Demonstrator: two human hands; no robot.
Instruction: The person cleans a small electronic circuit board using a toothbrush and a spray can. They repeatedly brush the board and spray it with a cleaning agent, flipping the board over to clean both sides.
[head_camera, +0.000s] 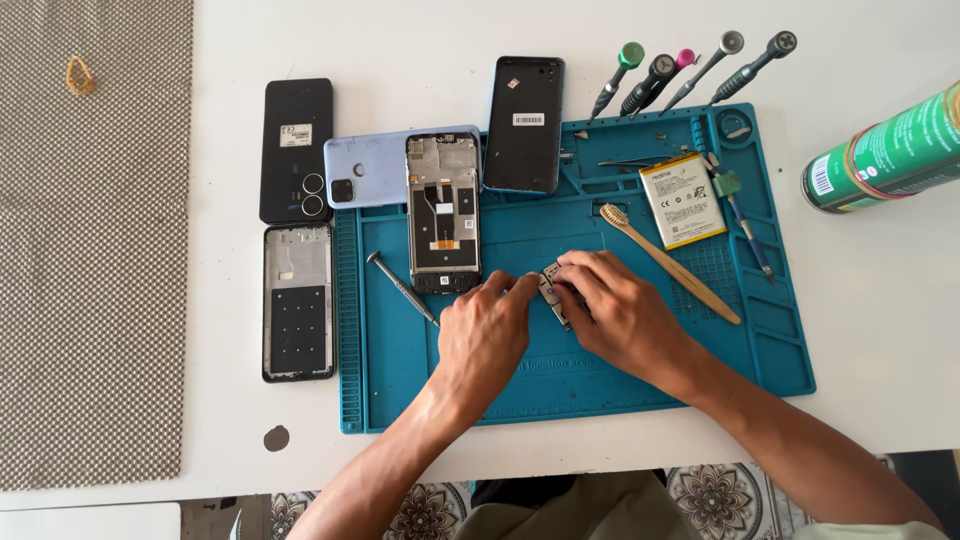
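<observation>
1. Between both sets of fingertips, mid-mat, sits the small circuit board (553, 292), pinched by the left hand (487, 338) and right hand (618, 315).
2. Its long axis runs toward the person.
3. A screwdriver (401, 287) lies left, on the blue mat (640, 385).

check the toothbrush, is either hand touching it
No, the toothbrush lies apart on the mat, while both the left hand and right hand pinch a small part.
</observation>
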